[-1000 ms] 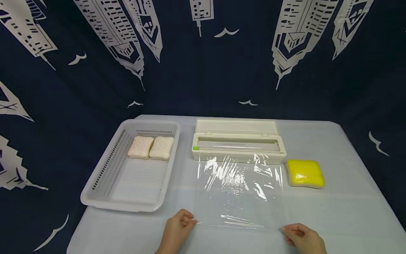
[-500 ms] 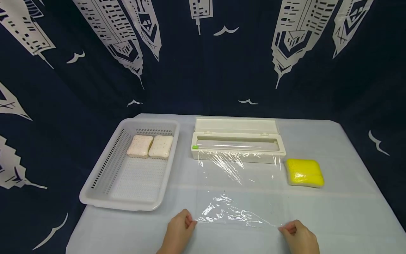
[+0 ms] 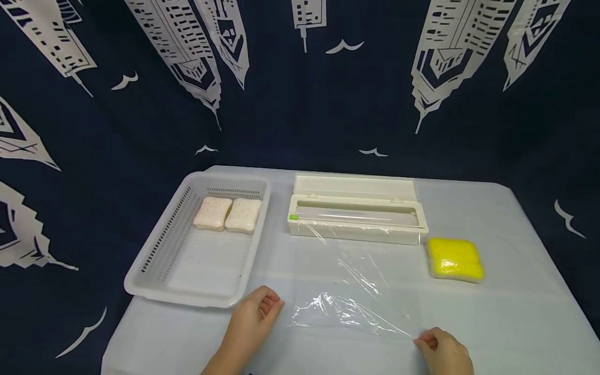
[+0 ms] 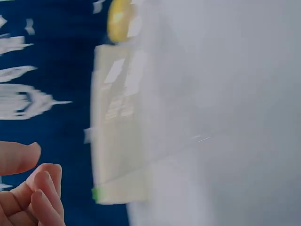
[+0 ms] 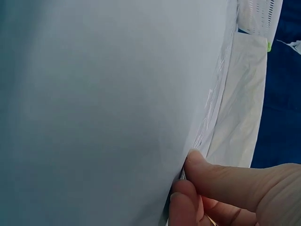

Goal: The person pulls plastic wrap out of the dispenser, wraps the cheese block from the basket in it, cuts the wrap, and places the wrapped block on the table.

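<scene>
A clear sheet of cling film stretches toward me from the cream dispenser box, whose lid stands up at the back. My right hand pinches the sheet's near right corner between thumb and fingertips; the right wrist view shows this pinch close up. My left hand is apart from the film, left of its near left corner. In the left wrist view, a gap parts the thumb from the loosely bent fingers, with nothing between them. Shiny creases run across the film toward the right hand.
A white perforated basket stands at the left, with two pale, speckled bread-slice-shaped pieces at its back. Right of the box lies a yellow block with a shiny surface. Behind the table hangs a dark blue patterned cloth.
My left hand has let go of the film's left corner and moved left and away from it. The right hand keeps its pinch. The film has gone slacker at the left.
</scene>
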### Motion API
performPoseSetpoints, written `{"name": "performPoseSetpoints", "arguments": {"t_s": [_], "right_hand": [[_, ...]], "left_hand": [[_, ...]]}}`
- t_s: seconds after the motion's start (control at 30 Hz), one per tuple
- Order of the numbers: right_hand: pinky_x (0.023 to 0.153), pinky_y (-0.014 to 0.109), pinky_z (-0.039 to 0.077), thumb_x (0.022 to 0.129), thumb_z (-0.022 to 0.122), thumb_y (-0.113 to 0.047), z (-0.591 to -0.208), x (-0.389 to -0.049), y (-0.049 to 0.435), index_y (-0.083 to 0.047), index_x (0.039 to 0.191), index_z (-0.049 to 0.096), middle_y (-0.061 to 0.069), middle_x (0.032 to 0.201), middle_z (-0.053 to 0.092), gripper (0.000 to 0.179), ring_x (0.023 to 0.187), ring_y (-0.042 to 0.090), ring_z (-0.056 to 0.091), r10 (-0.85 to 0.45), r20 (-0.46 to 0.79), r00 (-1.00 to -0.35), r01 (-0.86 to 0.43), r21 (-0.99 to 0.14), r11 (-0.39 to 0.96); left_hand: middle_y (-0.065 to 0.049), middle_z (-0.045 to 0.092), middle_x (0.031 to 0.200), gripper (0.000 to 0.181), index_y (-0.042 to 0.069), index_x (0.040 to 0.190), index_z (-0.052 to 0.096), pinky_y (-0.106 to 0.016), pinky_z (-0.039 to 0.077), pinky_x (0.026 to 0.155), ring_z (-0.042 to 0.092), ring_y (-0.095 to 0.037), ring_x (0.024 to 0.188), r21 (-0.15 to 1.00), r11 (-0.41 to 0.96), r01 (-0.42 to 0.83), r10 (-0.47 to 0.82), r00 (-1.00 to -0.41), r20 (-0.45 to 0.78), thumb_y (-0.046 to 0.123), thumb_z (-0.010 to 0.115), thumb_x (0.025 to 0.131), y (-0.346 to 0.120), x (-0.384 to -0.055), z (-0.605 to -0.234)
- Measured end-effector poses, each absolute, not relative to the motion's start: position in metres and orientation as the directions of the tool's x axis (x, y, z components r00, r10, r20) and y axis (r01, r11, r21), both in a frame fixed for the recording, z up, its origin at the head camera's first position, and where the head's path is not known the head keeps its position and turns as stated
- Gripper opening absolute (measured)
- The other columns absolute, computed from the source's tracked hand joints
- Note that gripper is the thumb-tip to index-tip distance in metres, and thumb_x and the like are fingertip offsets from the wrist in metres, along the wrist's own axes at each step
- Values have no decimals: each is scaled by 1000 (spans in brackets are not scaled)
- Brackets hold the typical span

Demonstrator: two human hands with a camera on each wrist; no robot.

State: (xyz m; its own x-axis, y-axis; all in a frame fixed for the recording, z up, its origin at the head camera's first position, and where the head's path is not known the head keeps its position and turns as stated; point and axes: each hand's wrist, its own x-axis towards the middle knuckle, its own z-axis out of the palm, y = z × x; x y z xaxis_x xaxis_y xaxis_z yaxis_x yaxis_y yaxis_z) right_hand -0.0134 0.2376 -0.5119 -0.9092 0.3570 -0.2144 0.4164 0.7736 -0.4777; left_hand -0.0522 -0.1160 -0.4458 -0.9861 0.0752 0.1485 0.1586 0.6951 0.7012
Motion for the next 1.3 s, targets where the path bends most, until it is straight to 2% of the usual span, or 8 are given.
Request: {"name": "performPoseSetpoints", "arguments": {"t_s": [0.13, 0.27, 0.37, 0.5, 0.73, 0.9, 1.13, 1.3], "right_hand": [[52, 26, 37, 76, 75, -13, -514, -12, 243, -1, 77, 62, 0, 63, 55, 18, 58, 16, 49, 387, -256, -886, 464, -463, 755], [52, 26, 37, 76, 75, -13, -517, -12, 247, -1, 78, 63, 1, 62, 55, 18, 57, 17, 49, 402, -289, -869, 494, -443, 748], [51, 26, 36, 77, 75, -14, -519, -12, 249, 0, 77, 62, 1, 61, 54, 19, 57, 16, 48, 386, -305, -871, 488, -432, 758], [51, 26, 36, 76, 75, -15, -519, -13, 252, -1, 76, 62, -1, 60, 53, 19, 56, 16, 48, 356, -294, -887, 456, -439, 775], [52, 26, 37, 77, 74, -15, -521, -16, 254, -2, 76, 62, -2, 61, 53, 18, 57, 15, 48, 341, -308, -888, 450, -438, 778], [53, 26, 36, 77, 74, -16, -522, -18, 253, -3, 76, 62, -1, 61, 54, 18, 57, 15, 48, 337, -327, -883, 458, -440, 772], [53, 26, 38, 78, 73, -17, -522, -18, 252, -3, 77, 62, -2, 62, 55, 18, 58, 14, 49, 308, -325, -894, 435, -466, 770], [53, 26, 38, 78, 73, -16, -521, -18, 250, -4, 77, 62, -2, 63, 54, 17, 58, 14, 48, 294, -324, -899, 422, -471, 775]], "left_hand": [[8, 61, 75, 6, 13, 87, 64, -18, 49, 59, 56, -2, 67, 737, 651, 180, -3, -971, 239, 14, 69, 84, -127, -70, -408], [1, 66, 85, 11, 11, 96, 65, -22, 50, 66, 60, -9, 78, 730, 660, 178, -96, -944, 317, 17, 66, 87, -148, -95, -379], [-7, 66, 97, 20, 7, 106, 61, -29, 51, 75, 62, -16, 90, 736, 659, 155, -139, -937, 322, 18, 64, 89, -164, -119, -366], [-17, 58, 117, 36, -1, 121, 51, -40, 47, 90, 55, -29, 110, 777, 625, 75, -169, -959, 228, 20, 60, 92, -181, -160, -360], [-27, 39, 135, 64, -7, 136, 34, -49, 35, 102, 39, -40, 125, 761, 639, -117, -203, -979, 20, 29, 59, 91, -198, -237, -399], [-29, 30, 141, 80, -8, 141, 24, -54, 32, 104, 28, -46, 130, 664, 717, -212, -166, -977, -132, 39, 62, 88, -201, -263, -434], [-35, 33, 131, 91, -15, 136, 27, -52, 37, 98, 30, -47, 120, 495, 855, -154, -103, -986, -130, 42, 70, 80, -195, -267, -462], [-36, 34, 127, 95, -17, 134, 25, -50, 38, 92, 31, -45, 115, 404, 906, -128, -97, -991, -97, 46, 69, 78, -194, -265, -473]]}}
